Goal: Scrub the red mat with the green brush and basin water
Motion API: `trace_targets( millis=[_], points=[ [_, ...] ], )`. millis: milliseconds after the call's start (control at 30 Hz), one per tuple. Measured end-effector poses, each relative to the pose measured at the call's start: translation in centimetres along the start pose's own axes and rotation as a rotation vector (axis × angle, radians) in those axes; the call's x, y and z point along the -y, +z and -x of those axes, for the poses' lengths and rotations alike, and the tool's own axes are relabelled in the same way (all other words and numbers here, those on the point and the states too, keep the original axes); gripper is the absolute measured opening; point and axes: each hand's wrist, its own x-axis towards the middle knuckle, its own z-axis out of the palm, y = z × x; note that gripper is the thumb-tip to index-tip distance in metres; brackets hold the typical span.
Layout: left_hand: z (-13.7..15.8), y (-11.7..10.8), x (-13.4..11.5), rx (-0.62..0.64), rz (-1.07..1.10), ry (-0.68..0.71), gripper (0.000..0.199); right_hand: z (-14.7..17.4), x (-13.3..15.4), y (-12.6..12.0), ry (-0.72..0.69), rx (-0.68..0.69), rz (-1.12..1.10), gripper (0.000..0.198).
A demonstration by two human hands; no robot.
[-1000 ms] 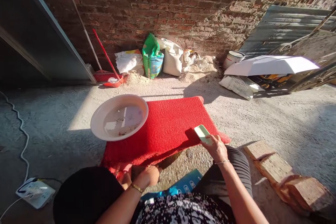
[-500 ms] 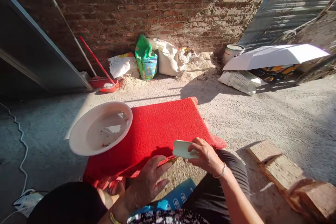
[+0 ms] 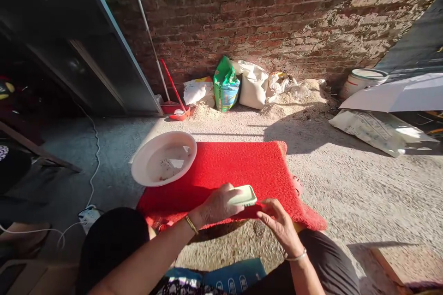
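Two hands meet at the near edge of the red mat point(image 3: 242, 168) in the head view, at about 6 o'clock from the mat's middle. The left hand point(image 3: 216, 205) is clenched over a pale green scrubbing brush point(image 3: 245, 196), fingers wrapped across its back, pressing it onto the mat pile. The right hand point(image 3: 280, 223) grips the mat's near edge just at 4 o'clock of the brush, seemingly pinching the fabric to hold it taut.

To scrub well, I judge the brush should stay flat with bristles fully on the pile, strokes running away from the pinned edge, and the right hand holding firm so the mat does not bunch or slide on the rough concrete floor point(image 3: 363, 184).

As for containers, a white plastic basin point(image 3: 164, 158) sits at 10 o'clock of the brush, overlapping the mat's far left corner; it holds a shallow film of water with some dark specks, as far as I can tell. At 12 o'clock, against the brick wall point(image 3: 277, 23), stand a green sack point(image 3: 225, 85) and a white sack point(image 3: 252, 85), both full and upright, with sand spilled around them. A white bucket point(image 3: 362, 80) stands at 2 o'clock; its contents are hidden
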Motion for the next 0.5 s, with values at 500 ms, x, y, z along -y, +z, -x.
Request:
trace_targets(
  millis=[500],
  points=[
    [-15.6,-6.7,4.7,-0.388,-0.018,-1.04,0.05,-0.6,-2.4,0.6,-0.185,-0.169,0.839,0.006]
  ],
)
